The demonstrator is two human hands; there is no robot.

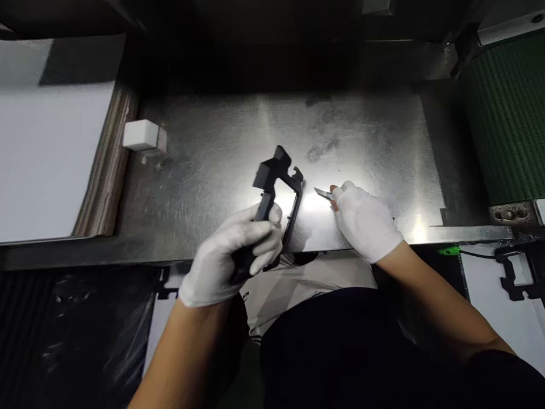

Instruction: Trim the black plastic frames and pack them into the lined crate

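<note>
A black plastic frame (293, 213) with an angular, hooked top is gripped in my left hand (232, 247), which wears a white glove. The frame is held tilted above the front edge of the metal worktop, and its lower end is hidden behind my fingers. To its right, my right hand (366, 218), gloved in white too, is closed round a utility knife (324, 194). The blade points left toward the frame without touching it. Most of the knife's orange-brown handle is covered by my fingers and thumb.
The metal worktop (213, 147) spreads out before me. On its left stand a white block (141, 134) and a stack of sheets (51, 153). A green ribbed belt (506, 119) rises at the right. Other black frames (522, 270) lie at the lower right on a white surface.
</note>
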